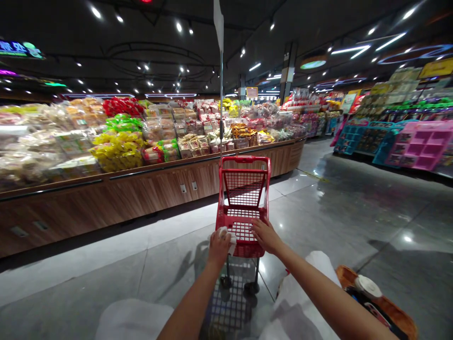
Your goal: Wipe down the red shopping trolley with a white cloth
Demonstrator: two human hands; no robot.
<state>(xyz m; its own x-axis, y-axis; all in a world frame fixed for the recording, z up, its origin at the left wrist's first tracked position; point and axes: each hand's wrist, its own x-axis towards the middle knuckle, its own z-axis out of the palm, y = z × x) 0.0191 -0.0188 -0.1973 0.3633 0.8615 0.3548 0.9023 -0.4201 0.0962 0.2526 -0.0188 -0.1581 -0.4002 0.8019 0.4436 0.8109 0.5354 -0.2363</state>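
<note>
A small red plastic shopping cart (244, 159) on wheels stands directly before me, with grid walls and a grid floor. My left hand (219, 243) is closed over a crumpled white tissue or cloth (232, 238) and presses it on the cart's near left rim. Curled over the near right rim is my right hand (264, 233), its fingers bent toward the inside of the basket; the thumb is hidden. No goods show inside the basket. A thin pole (221, 85) with a white flag (219, 26) rises from the cart's left side.
Behind the cart runs a long wooden display counter (159, 186) piled with packaged foods (120, 148). Pink and blue display racks (415, 144) stand at right. Grey shiny floor (339, 208) lies between. An orange-brown object with a white round lid (368, 285) is near my right arm.
</note>
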